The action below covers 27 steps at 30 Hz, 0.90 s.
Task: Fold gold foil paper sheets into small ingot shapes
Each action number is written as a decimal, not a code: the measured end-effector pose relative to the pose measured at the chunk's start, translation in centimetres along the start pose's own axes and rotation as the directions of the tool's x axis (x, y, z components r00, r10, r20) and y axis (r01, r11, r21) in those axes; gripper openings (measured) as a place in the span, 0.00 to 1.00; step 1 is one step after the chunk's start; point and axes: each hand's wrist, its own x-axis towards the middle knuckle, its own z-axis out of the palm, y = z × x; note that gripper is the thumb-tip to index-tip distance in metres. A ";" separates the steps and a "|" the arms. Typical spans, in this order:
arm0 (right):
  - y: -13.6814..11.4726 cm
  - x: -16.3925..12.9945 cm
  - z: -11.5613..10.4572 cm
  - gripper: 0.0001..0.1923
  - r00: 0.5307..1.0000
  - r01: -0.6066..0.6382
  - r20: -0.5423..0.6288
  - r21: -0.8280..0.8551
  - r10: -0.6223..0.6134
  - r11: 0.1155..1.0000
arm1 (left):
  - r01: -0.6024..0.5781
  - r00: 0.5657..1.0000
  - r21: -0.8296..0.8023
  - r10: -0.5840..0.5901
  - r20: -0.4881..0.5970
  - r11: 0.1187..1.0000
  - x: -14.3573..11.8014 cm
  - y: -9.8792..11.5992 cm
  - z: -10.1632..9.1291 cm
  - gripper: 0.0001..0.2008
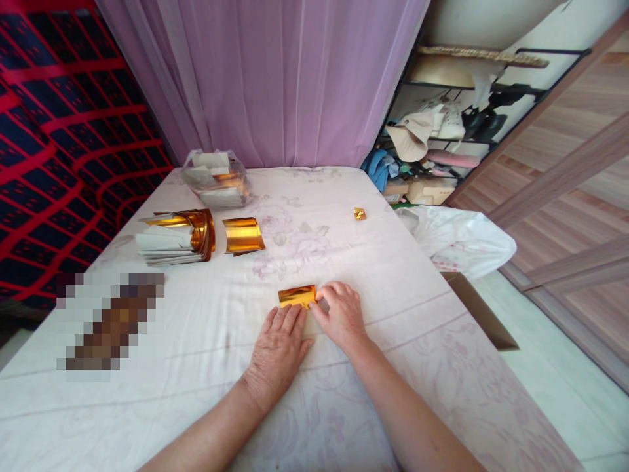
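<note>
A small strip of shiny gold foil paper (pixel 296 296) lies on the cloth-covered table in front of me. My left hand (pixel 280 337) rests flat, its fingertips on the near edge of the strip. At the strip's right end, my right hand (pixel 341 311) pinches the corner between thumb and curled fingers. Further off to the left are a short stack of gold foil sheets (pixel 244 235) and a thicker curled bundle of white-backed gold sheets (pixel 171 239). A small folded gold piece (pixel 360 214) sits by itself toward the far right.
A clear plastic bag of paper bundles (pixel 216 178) stands at the table's far left. Beyond the right edge are a white plastic bag (pixel 457 239), a cardboard box (pixel 479 308) and a cluttered shelf rack (pixel 442 124). A purple curtain (pixel 275 78) hangs behind. A blurred patch covers something at left.
</note>
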 end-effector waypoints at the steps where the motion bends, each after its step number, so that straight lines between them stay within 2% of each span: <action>1: 0.0 0.0 0.0 0.04 1.000 0.001 0.002 -0.003 -0.001 1.000 | -0.002 1.000 -0.005 0.002 -0.002 1.000 0.0 0.0 0.0 0.22; 11: -0.3 0.1 -0.2 0.03 1.000 0.009 0.004 -0.012 -0.009 1.000 | 0.012 0.999 -0.065 -0.014 -0.033 0.998 -0.1 -0.1 0.1 0.21; 19: -0.8 0.2 -0.4 0.10 1.000 -0.011 0.022 -0.066 0.012 0.998 | 0.024 1.000 -0.045 -0.024 -0.013 0.999 0.0 0.1 0.0 0.21; 27: 0.9 0.2 0.0 0.02 0.999 0.011 0.038 0.091 -0.014 0.996 | 0.009 0.999 -0.037 -0.007 0.032 0.999 0.2 -0.3 -0.6 0.20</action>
